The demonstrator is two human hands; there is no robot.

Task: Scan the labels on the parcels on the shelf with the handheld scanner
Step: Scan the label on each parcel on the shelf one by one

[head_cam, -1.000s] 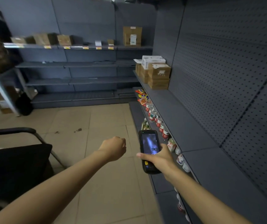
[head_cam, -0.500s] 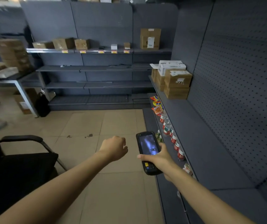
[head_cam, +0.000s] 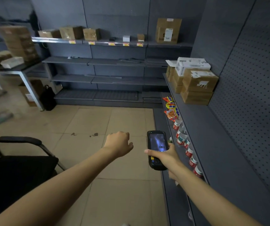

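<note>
The left hand (head_cam: 119, 143) hangs curled and empty above the floor; the right hand (head_cam: 164, 156) grips the scanner (head_cam: 157, 144), screen up; to scan well, I'd step nearer the parcels (head_cam: 194, 82) on the right shelf (head_cam: 216, 144) and aim squarely at a label.
</note>
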